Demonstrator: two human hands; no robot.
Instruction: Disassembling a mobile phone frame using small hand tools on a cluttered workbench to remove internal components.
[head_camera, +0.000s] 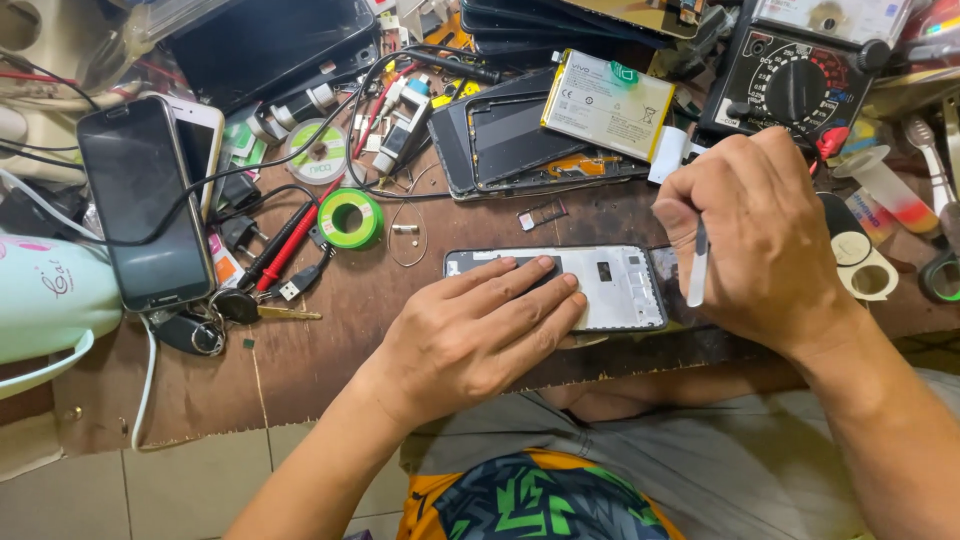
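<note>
**Opened phone pinned flat while a slim tool hung over its right end**

The left hand (480, 325) lay palm down on the opened phone (610, 285), fingers spread narrow and pressed flat across its left half, gripping nothing. The phone rested lengthwise on the brown wooden board (330, 350), near the board's near edge and about midway across the scene, its pale inner frame facing up.

The right hand (755, 235) was curled into a loose fist just right of the phone, its fingers pinched around a thin silver tool (697, 268) that pointed down toward the phone's right end. Whether the tip touched the phone could not be told.

Farther back, a second dismantled phone (520, 140) lay open with a white battery (608, 103) resting on its right part. To the far right stood a black multimeter (790, 85) with a large dial. A small metal card tray (540, 212) lay between the two opened phones.

On the left side, a dark-screened smartphone (143, 205) lay on top of a white one, with a black cable crossing it. A green roll of tape (350, 218) sat near the middle left, beside red and black probes (285, 245). A bunch of keys (235, 310) lay nearer, just below the smartphone. A pale mint cup (50, 295) stood at the far left edge.
</note>
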